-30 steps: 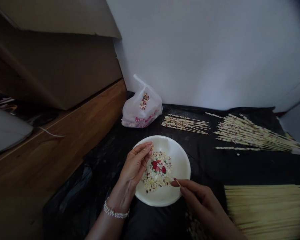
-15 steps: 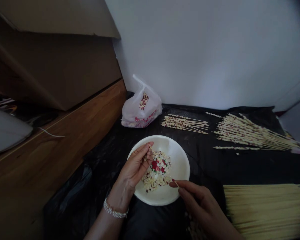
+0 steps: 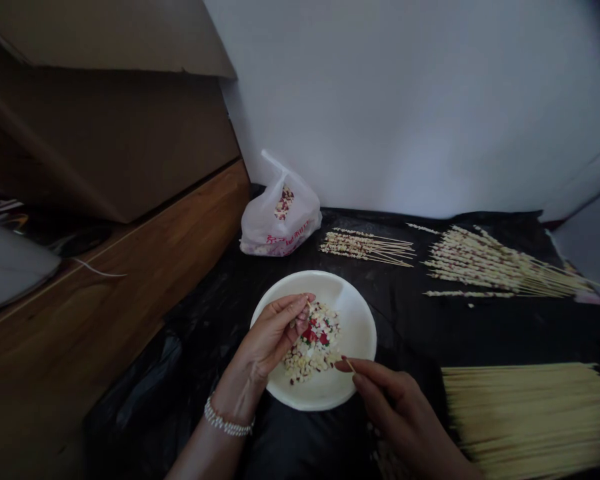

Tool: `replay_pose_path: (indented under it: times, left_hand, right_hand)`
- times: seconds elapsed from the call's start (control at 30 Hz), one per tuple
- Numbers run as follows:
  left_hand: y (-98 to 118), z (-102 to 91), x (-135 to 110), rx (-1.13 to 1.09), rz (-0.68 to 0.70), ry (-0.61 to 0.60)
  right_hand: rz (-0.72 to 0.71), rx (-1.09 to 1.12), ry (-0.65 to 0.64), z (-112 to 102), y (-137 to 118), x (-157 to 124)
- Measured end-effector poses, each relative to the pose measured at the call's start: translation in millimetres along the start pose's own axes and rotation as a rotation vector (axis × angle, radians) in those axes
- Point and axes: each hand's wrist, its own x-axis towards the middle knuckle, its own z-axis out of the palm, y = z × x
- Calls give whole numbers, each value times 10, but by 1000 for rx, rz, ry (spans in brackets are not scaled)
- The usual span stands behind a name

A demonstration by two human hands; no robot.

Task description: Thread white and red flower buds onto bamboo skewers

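Note:
A white bowl [image 3: 353, 320] sits on black plastic sheeting and holds a pile of small pale kernels with a few red bits [image 3: 313, 340]. My left hand [image 3: 273, 333], with a beaded bracelet at the wrist, hovers over the bowl's left side and pinches a small kernel between thumb and fingertips. At the bowl's near right rim, my right hand [image 3: 395, 407] pinches a thin wooden skewer [image 3: 351, 365] whose tip points toward the pile.
A stack of bare skewers [image 3: 530, 407] lies at the right. Two heaps of threaded skewers [image 3: 367, 245] [image 3: 500, 270] lie near the white wall. A white plastic bag [image 3: 280, 217] stands in the corner. A wooden ledge [image 3: 105, 280] rises at the left.
My left hand has dipped a little lower toward the pile, still pinching. The right hand with the skewer has drifted slightly left. The camera shifted a bit.

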Motion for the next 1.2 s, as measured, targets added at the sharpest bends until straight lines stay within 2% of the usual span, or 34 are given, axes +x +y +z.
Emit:
replay_pose_path:
  times: [0.17,0.23,0.3,0.37,0.43,0.5,0.63,0.8,0.97,1.2]
  left_hand:
    - [-12,32,-14,74,-24,-26]
    - [-11,57,-4,14,-37,-1]
    - [0,72,28,-138,-32,109]
    - [18,60,81,-320,-38,273]
    - [34,24,134,-412,-93,369]
    - [44,-13,163,-416,-137,364]
    - [55,-4,121,-354,-178,245]
    - [38,30,43,-270,-115,151]
    - [-3,-10,62,-298,-69,184]
    - [12,58,39,-257,-16,254]
  right_hand:
    - [29,46,-5,25,-58,19]
    - [40,70,-16,15,-71,33]
    - [59,112,-40,1,-71,46]
    - [84,159,-72,-6,-54,50]
    - [108,188,-101,-5,-23,44]
    - [126,199,-109,4,12,35]
    - [128,194,-88,14,42,36]
    - [146,180,-89,-2,0,41]
    - [140,167,-56,-8,-34,20]
    - [118,138,-24,1,-48,15]
